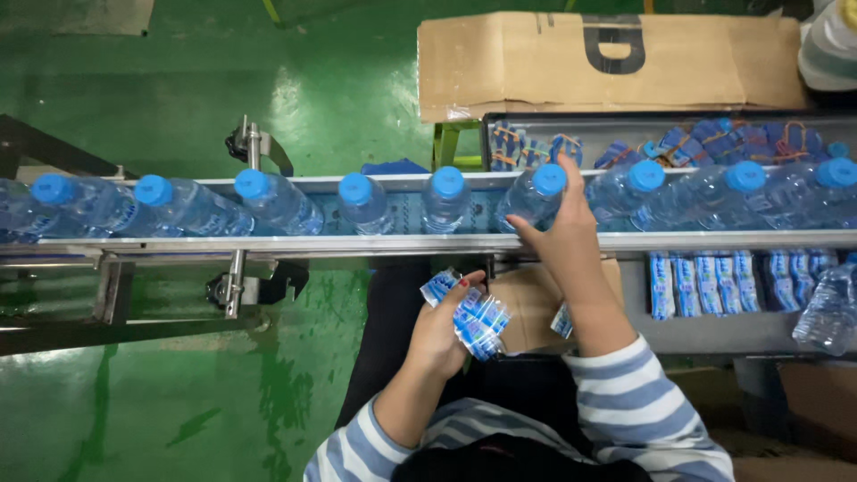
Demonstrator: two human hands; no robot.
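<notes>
Clear plastic blue-capped bottles [277, 203] crowd the metal conveyor [268, 242] — left hand [444, 332] clenched on a bunch of blue-white sleeve labels [478, 319], right hand [555, 234] wrapped around one bottle [533, 196] on the belt. Tug sideways and it could topple its neighbours — or the loose labels slip.

Blue-capped clear bottles [446, 201], blue-and-white labels [478, 321], blue-and-white striped sleeves [638, 406], green floor [178, 411].

Glossy green floor [223, 62] reflects light beneath a steel conveyor frame [268, 243].
</notes>
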